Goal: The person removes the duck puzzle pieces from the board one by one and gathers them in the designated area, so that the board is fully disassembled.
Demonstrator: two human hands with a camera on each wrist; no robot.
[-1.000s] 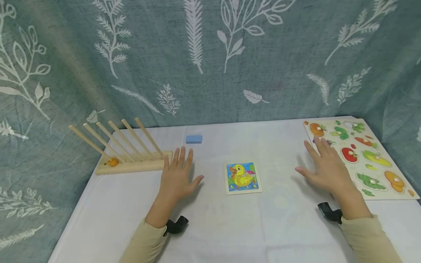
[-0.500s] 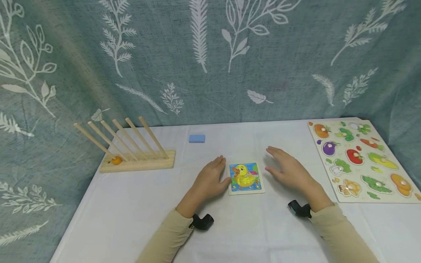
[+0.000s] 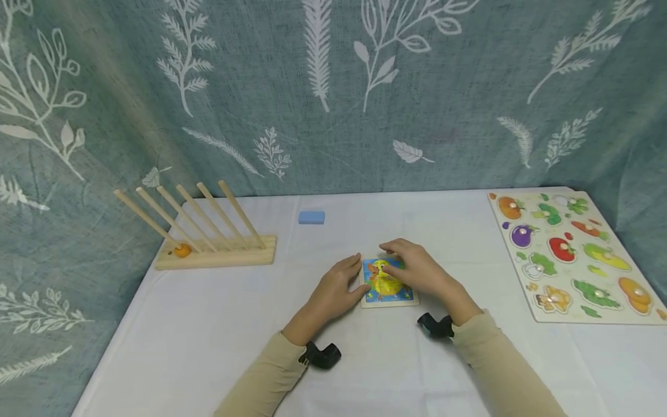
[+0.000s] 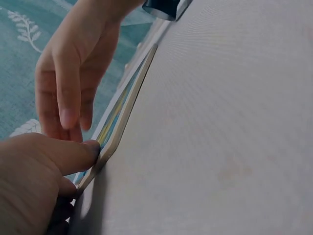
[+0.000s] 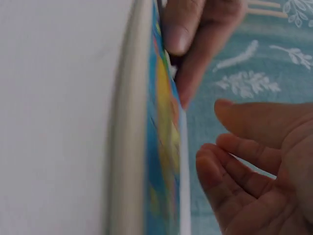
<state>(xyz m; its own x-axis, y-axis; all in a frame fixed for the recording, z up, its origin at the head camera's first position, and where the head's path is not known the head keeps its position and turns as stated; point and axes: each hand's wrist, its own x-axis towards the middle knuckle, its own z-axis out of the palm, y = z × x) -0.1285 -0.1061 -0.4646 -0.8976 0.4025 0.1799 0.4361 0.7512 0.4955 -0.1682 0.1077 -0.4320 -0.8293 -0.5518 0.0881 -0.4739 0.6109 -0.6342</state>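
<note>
A small square jigsaw puzzle [image 3: 389, 296] with a yellow duck on blue lies flat in a pale wooden frame at mid-table. My left hand [image 3: 334, 294] holds its left side: the thumb [image 4: 78, 155] rests over the border, with the fingers along the outer edge. Above the puzzle's upper right part hovers my right hand [image 3: 419, 268], its fingers loosely bent and partly covering the duck. In the right wrist view a gap shows between the right hand's thumb [image 5: 259, 120] and fingers, and they hold nothing.
At the left stands a wooden peg rack [image 3: 219, 255] with several tall slanting rods and one orange bead [image 3: 182, 250]. A blue block [image 3: 311, 218] lies near the table's back edge. A vegetable knob puzzle board [image 3: 568, 289] lies at the right. Behind the table hangs a green leaf-patterned curtain [image 3: 333, 156].
Both hands have come inward from either side of the table. The left hand has taken hold of the duck puzzle's left edge, and the right hand has moved left over it.
</note>
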